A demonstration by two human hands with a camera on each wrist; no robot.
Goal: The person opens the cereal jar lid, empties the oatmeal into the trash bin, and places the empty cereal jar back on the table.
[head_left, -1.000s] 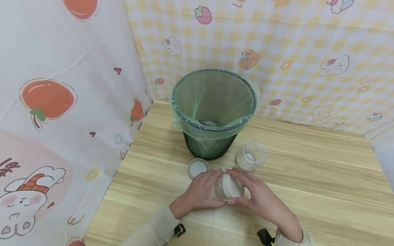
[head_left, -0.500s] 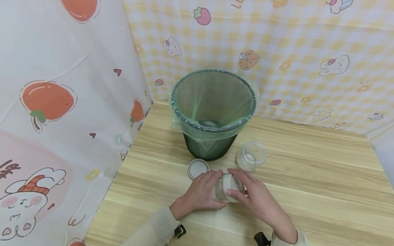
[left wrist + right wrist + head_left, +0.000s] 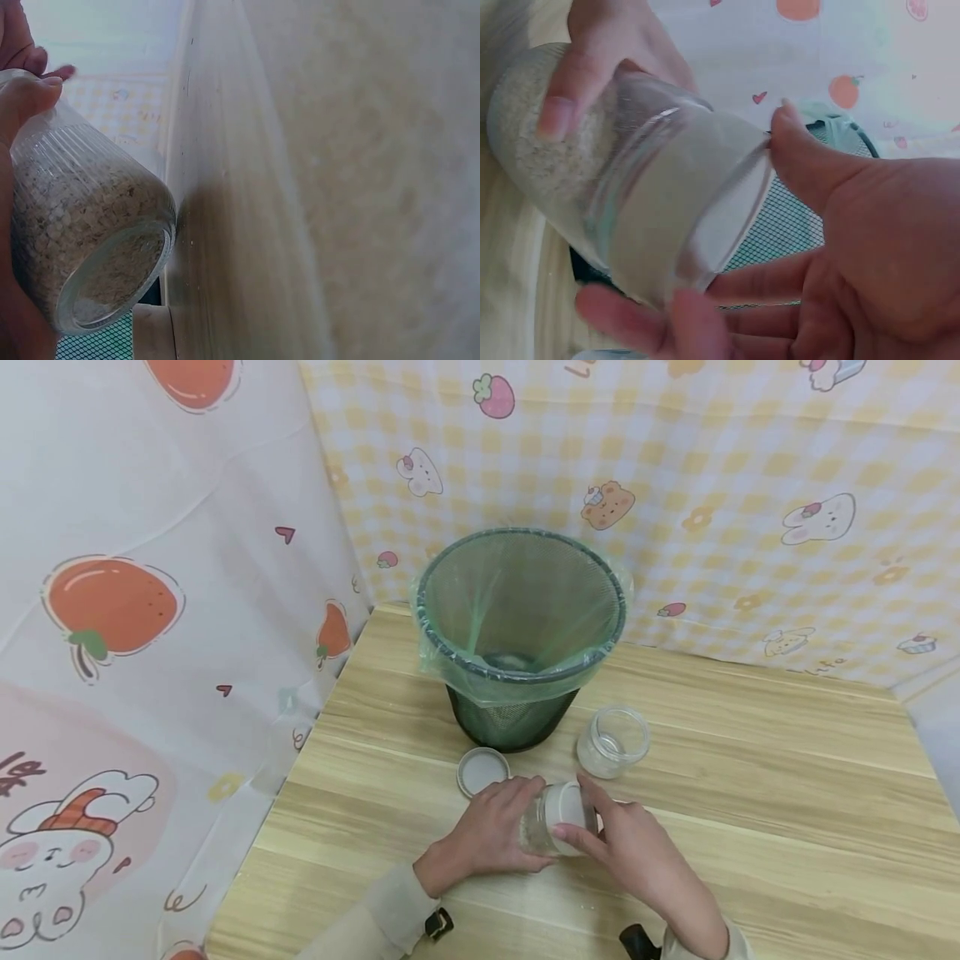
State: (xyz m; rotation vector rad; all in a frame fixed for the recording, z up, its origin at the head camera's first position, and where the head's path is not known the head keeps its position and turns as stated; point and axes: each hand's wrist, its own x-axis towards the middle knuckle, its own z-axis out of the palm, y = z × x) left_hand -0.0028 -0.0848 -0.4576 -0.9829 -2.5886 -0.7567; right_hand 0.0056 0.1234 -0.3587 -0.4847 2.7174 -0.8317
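A glass jar (image 3: 534, 828) lies tilted on its side in my left hand (image 3: 487, 831), its lidded end towards the right. Pale flakes or grains fill much of the jar (image 3: 90, 202) in the left wrist view. My left fingers and thumb grip the glass body. A cream-white lid (image 3: 564, 810) caps the mouth, and my right hand (image 3: 637, 847) holds it by the rim, thumb on one side and fingers on the other. In the right wrist view the lid (image 3: 675, 199) sits between thumb and fingers, its outer face partly showing.
A mesh waste bin (image 3: 504, 718) lined with a green bag stands behind the hands. Before it lies a loose round lid (image 3: 483, 771). An open glass jar (image 3: 611, 752) stands to the bin's right. White specks dot the wooden table (image 3: 750, 768).
My right thumb and fingers have shifted their hold around the lid, the thumb moving up onto its near side. The left hand and jar have stayed nearly in place.
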